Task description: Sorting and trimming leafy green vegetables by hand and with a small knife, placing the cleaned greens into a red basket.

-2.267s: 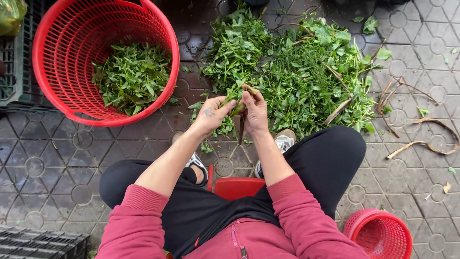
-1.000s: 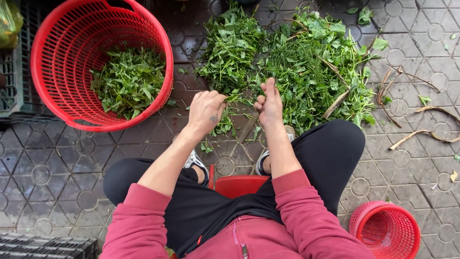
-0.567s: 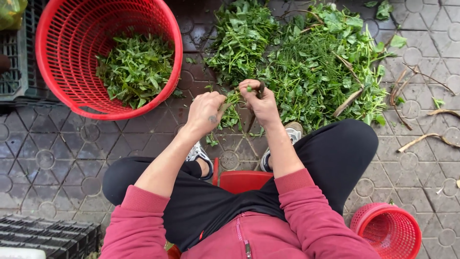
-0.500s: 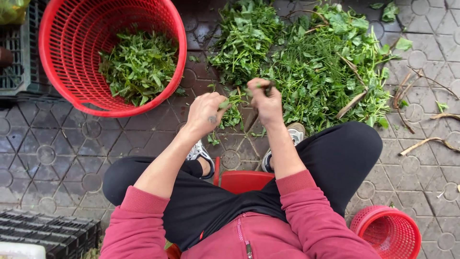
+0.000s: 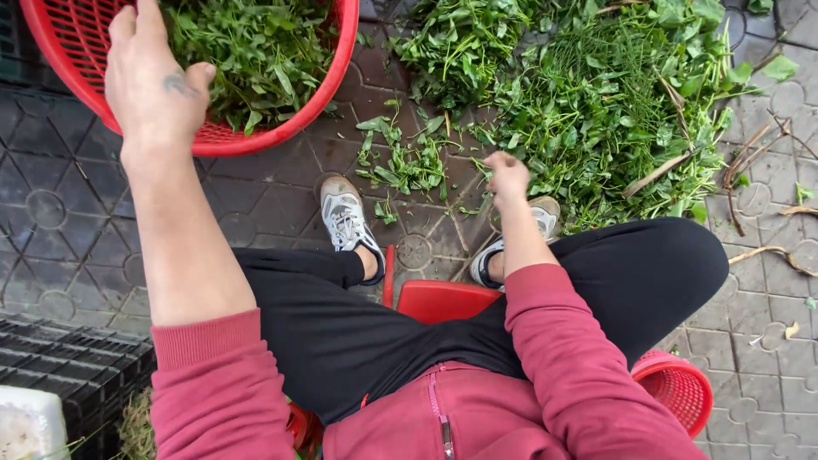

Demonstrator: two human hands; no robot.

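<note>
1. Spreading across the paving, the big heap of leafy greens lies ahead of the person's knees, mixed with bare woody stalks. It looks much as it did a couple of seconds back; no visible dent in the pile.
2. Large red basket sits to the left of the heap, partly filled with picked leaves. Framing has shifted: the basket now fills the upper left corner, where before it sat whole in view.
3. Left hand has moved. Half a second ago it was down by the right hand at the near edge of the heap, pinching a sprig. Now it is stretched over the basket rim, fingers loosely spread, palm down, nothing seen in it. Judgement: the plucked leaves have just gone into the basket, one more handful sorted.
4. Right hand stays low at the heap's near edge, between the two shoes. Fingers are curled shut; a thin stalk may be pinched there, but it is too small to tell.
5. Small red basket stands by the right hip, contents hidden.
6. Loose sprigs are scattered on the paving between basket and heap, just ahead of the left shoe.
</note>
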